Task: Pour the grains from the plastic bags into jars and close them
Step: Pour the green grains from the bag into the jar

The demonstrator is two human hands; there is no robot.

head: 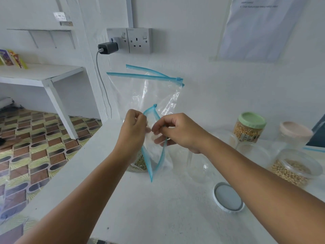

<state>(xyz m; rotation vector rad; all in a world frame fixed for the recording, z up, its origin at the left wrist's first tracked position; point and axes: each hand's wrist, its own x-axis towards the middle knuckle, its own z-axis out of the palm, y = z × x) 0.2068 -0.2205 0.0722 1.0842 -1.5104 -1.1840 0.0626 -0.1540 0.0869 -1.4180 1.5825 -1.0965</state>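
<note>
Fingertips of the left hand [134,123] pinch one blue zip strip of the grain bag [154,152]; the right hand [177,131] pinches the opposite strip, fingers curled. The bag stands on the white counter [158,208], mouth partly parted, greenish grains settled at its base. Whether the slider is fully run back cannot be determined from this view. The step in hand appears to be opening the mouth. Recommended practice: draw the strips apart evenly, keep the base supported, and form a narrow spout before tilting. The empty jar [202,164] stands just beside the bag, its lid [227,197] flat near it. An empty bag [146,90] leans against the wall behind
</note>
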